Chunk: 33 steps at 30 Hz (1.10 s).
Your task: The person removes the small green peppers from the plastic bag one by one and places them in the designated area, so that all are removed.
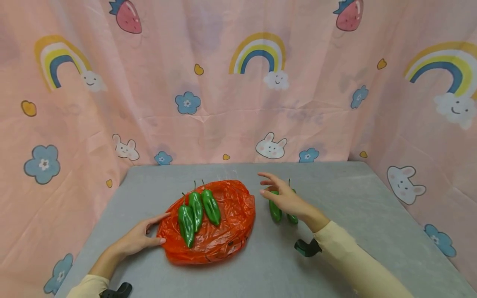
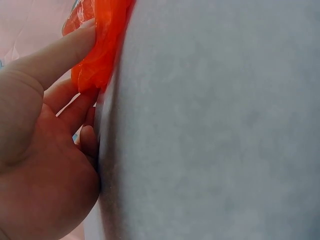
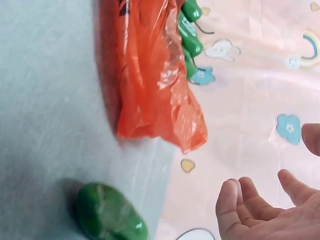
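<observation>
A crumpled orange-red plastic bag (image 1: 231,223) lies on the grey table, with three green peppers (image 1: 186,225) side by side on top, stems pointing away. My left hand (image 1: 138,238) rests at the bag's left edge, thumb and forefinger apart and touching the plastic. In the left wrist view, the thumb (image 2: 60,52) lies against the bag (image 2: 105,45). Raised to the right of the bag, my right hand (image 1: 285,196) has loosely spread fingers and holds nothing. Beneath it lie two more green peppers (image 1: 275,211), partly hidden by the hand. One pepper (image 3: 110,212) shows in the right wrist view.
The grey table (image 1: 354,207) carries the bag and peppers. A pink curtain (image 1: 223,124) printed with rainbows, rabbits and flowers hangs behind the table and along both sides. Dark wrist-worn devices (image 1: 307,248) sit at both sleeves.
</observation>
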Each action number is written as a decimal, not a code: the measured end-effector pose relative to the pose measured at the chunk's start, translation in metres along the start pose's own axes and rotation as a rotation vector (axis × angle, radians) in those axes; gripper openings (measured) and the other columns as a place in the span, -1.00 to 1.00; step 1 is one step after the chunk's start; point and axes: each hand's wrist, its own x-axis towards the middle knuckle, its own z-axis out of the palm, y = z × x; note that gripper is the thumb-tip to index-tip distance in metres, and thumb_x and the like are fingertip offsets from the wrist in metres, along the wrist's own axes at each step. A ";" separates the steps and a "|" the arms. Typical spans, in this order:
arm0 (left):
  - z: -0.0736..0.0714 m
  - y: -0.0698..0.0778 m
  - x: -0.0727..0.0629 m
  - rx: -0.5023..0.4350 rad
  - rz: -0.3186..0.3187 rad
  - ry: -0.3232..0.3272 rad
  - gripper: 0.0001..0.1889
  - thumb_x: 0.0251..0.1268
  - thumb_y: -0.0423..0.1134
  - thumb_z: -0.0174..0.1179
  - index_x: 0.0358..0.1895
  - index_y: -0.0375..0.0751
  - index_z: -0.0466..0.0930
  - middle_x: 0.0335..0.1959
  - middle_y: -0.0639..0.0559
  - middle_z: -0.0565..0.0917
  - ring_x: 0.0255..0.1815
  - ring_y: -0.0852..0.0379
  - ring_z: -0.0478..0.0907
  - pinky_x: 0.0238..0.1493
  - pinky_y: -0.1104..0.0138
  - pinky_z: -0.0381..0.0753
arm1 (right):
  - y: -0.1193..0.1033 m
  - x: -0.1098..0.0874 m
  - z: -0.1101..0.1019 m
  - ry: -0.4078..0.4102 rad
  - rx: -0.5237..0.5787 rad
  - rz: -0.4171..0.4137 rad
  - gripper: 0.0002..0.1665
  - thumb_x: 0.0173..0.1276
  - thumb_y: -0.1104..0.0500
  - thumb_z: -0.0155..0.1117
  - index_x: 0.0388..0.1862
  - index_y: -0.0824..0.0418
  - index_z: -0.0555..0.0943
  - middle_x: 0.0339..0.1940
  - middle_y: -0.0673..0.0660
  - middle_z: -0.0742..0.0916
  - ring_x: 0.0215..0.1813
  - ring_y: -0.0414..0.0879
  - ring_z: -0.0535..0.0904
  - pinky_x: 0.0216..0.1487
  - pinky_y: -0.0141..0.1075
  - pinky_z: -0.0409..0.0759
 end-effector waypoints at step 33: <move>0.000 0.004 0.000 0.026 0.040 0.020 -0.22 0.23 -0.15 0.40 0.50 -0.24 0.32 0.49 -0.38 0.36 0.53 -0.46 0.17 0.48 0.14 0.25 | -0.036 0.061 0.075 -0.360 0.035 0.023 -0.41 0.62 0.08 0.03 0.56 0.13 0.31 0.54 0.34 0.38 0.54 0.26 0.30 0.47 0.22 0.33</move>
